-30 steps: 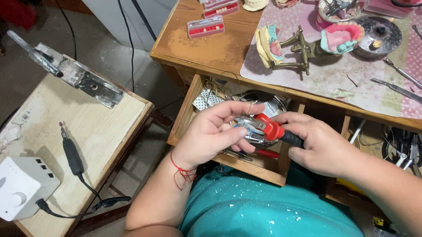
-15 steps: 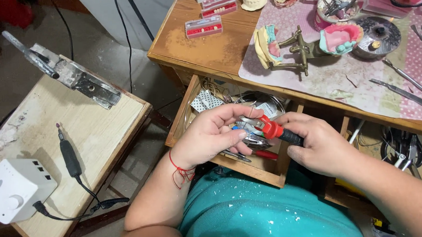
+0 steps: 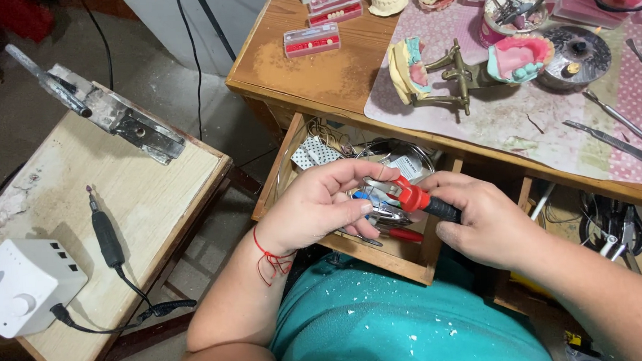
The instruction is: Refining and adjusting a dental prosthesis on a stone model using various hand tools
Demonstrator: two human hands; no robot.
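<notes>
Wooden table point(image 3: 316, 72), open drawer point(image 3: 411, 259) under both hands. Left hand point(image 3: 315, 209) and right hand point(image 3: 485, 220), each grip clamped on one red-handled pliers point(image 3: 408, 195). Two tooth boxes point(image 3: 321, 29) beyond.

Both forearms are bare, with no sleeves showing. A thin red string bracelet point(image 3: 270, 256) is tied around the left wrist, loose ends dangling. The teal top point(image 3: 407, 328) is flecked with white specks.
</notes>
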